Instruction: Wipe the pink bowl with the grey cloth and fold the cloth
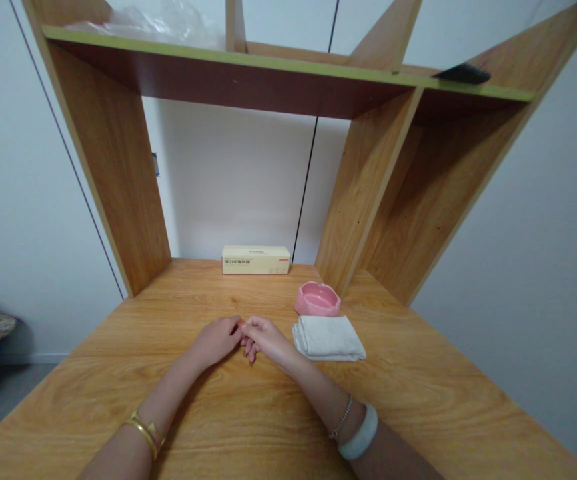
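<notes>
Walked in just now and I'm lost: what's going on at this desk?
A person's left hand and right hand meet, touching, over the wooden tabletop; whether they pinch something small, I cannot tell. A folded grey cloth lies to the right of the hands, with a pink bowl just behind it. A cream box lies farther back, near the tabletop's back edge. Neither hand touches the cloth, bowl or box.
</notes>
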A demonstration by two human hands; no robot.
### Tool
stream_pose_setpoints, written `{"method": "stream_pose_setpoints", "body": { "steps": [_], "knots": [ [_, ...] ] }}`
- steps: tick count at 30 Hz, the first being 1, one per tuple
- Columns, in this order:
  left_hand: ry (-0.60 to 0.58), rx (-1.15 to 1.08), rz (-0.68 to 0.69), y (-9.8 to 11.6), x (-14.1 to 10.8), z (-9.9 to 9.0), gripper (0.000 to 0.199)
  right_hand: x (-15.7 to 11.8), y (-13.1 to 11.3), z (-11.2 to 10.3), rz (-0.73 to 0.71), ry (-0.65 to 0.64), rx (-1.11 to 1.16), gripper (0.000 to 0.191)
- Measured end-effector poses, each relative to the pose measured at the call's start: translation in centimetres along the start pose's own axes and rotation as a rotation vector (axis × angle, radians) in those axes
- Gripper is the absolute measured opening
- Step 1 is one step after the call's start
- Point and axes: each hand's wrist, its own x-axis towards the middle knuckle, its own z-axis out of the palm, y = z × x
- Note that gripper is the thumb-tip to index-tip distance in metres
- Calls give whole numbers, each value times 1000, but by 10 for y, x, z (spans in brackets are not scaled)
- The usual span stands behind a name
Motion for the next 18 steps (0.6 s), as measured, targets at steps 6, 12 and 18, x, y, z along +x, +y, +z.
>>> {"method": "stream_pose_setpoints", "body": {
  "steps": [6, 12, 18],
  "knots": [
    [17, -29, 22, -1, 1, 0, 26, 1, 7, 3, -59, 28, -95, 37],
    [73, 22, 63, 4, -1, -2, 29, -18, -27, -6, -318, 434, -832, 13],
    [63, 88, 157, 22, -8, 2, 30, -40, -82, -46, -32, 722, -1519, 25]
  ]
}}
